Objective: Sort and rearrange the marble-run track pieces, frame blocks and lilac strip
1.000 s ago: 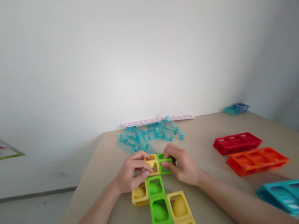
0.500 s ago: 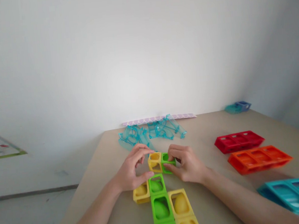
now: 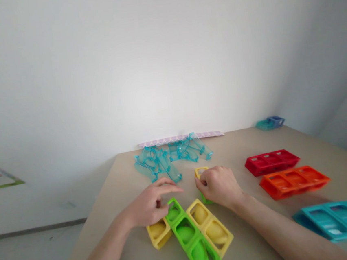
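In front of me lies a row of green frame blocks [image 3: 186, 234] with rounded bulges inside, slanting from upper left to lower right. A yellow two-cell block [image 3: 212, 227] sits against its right side, and a single yellow block [image 3: 159, 232] is at its upper left. My left hand [image 3: 146, 204] is open over the upper end of the green row, index finger stretched out, thumb close to or touching the green edge. Beyond the row, my right hand [image 3: 223, 185] is closed round a small yellow-and-green block piece [image 3: 201, 171], mostly hidden by its fingers.
Clear teal plastic track pieces [image 3: 158, 160] lie at the back by a purple patterned strip [image 3: 177, 138]. To the right are red [image 3: 271, 162], orange [image 3: 295, 181] and teal [image 3: 338, 218] three-cell blocks. A small blue box [image 3: 276, 121] stands in the far corner.
My right hand has moved the small yellow-and-green piece rightward and turned it. The green and yellow blocks in front have swung round to a slant. My left hand has shifted slightly.
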